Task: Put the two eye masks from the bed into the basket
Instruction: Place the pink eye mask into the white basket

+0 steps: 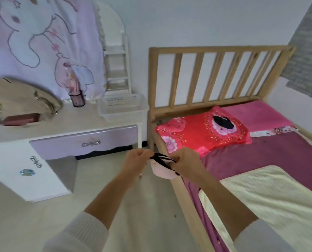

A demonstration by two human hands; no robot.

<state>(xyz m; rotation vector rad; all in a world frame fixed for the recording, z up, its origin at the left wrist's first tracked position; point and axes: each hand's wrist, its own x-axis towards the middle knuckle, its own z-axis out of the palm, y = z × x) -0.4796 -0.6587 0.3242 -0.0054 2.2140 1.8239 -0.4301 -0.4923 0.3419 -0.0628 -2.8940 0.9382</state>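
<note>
I've got both hands up in front of me, over the floor just off the bed's near-left side rail. Left hand (137, 160) is clenched on the black strap end of a pink eye mask (161, 170); right hand (185, 161) is pinched on the strap's other end, so the straps run taut betw. the two fists and the pink padded part hangs below them, closer to the right hand. White ribbed sleeves on both forearms. Mask is off the bedding, in the air, abt level w/ the bed's left edge. Second one, a black eye mask (222, 122), lies flat on the red floral pillow (197, 133) at the head end of the bed (260, 151), near the pillow's right half, well apart from my hands. Pink blanket sits folded in the bed's far-right corner beside the pillow; cream blanket covers the near end. Wooden slatted headboard (218, 73) stands behind the pillow. The white basket (123, 108) sits on the table (69, 124) at its right rear corner, just beside the headboard post; I see nothing in it from here. Further left on the table: a dark pink cup holding a wrapped item, and a beige bag at the left edge.
</note>
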